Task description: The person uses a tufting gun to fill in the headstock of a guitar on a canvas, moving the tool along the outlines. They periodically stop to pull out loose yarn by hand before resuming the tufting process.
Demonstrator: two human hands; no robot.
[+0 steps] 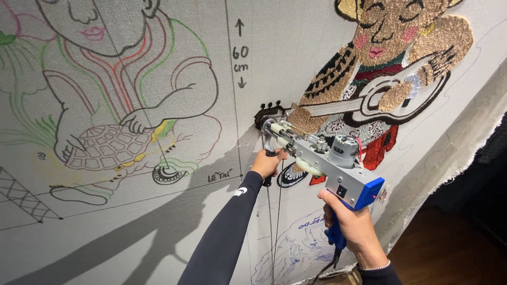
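Blue-handled tufting gun (327,161) sits with its needle end at the stretched cloth (132,221), just left of the tufted guitar figure (380,79). Your right hand (353,224) grips the rear handle, your left hand (268,162) the front one (both closed tight). Tilt it, and I judge stitches could stray or snag.

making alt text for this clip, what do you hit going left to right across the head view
Turtle drawing → vertical measuring arrow → left hand on the front handle → tufting gun → right hand on the blue grip → frayed cloth edge.
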